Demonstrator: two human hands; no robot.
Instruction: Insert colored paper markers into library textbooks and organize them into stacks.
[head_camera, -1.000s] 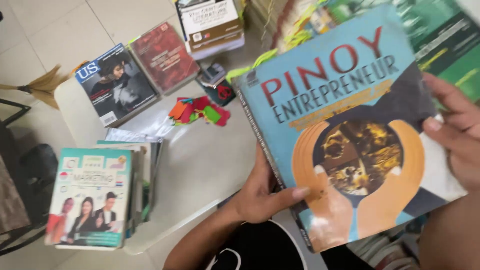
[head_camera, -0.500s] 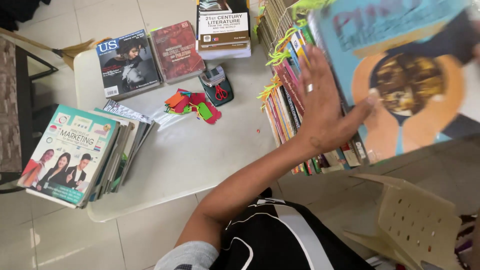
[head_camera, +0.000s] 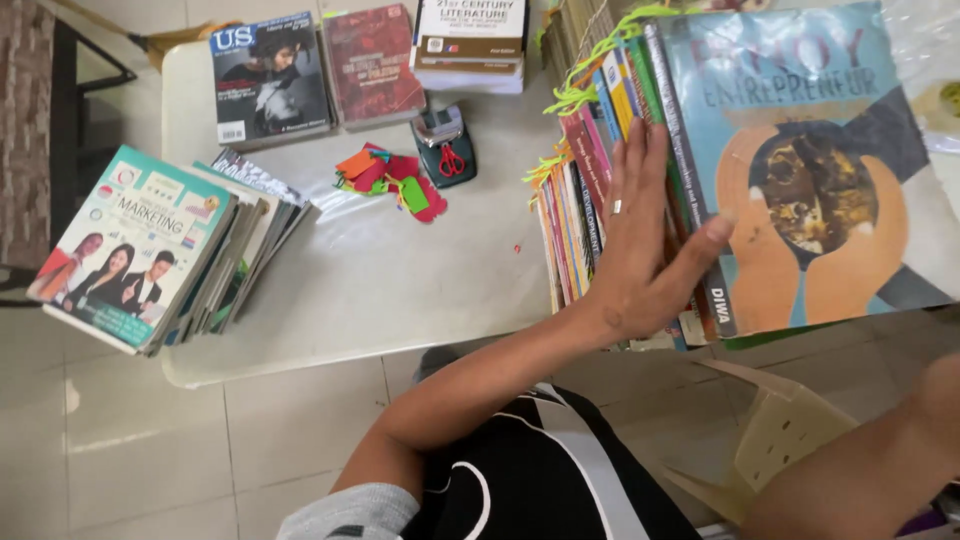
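My left hand (head_camera: 640, 250) lies flat with fingers apart on the spines of a row of books (head_camera: 575, 200) standing at the right end of the white table (head_camera: 400, 290). A ring shows on one finger. Its thumb rests against the spine of a large blue book (head_camera: 800, 150) with two orange hands on its cover, which lies face up at the right end of the row. Green and yellow tags stick out of the row's top. Only my right forearm (head_camera: 880, 450) shows, at the bottom right; the hand itself is out of frame.
A slanting pile of books (head_camera: 130, 240) overhangs the table's left edge. At the back lie a magazine (head_camera: 268, 75), a red book (head_camera: 370, 60) and a small book stack (head_camera: 470, 40). Coloured paper scraps (head_camera: 390, 180) and a dark holder with red scissors (head_camera: 445, 145) sit mid-table. A beige plastic chair (head_camera: 790, 430) stands below.
The blue book went from being held up in both hands to lying at the right end of the row. My left hand moved from its lower edge onto the spines.
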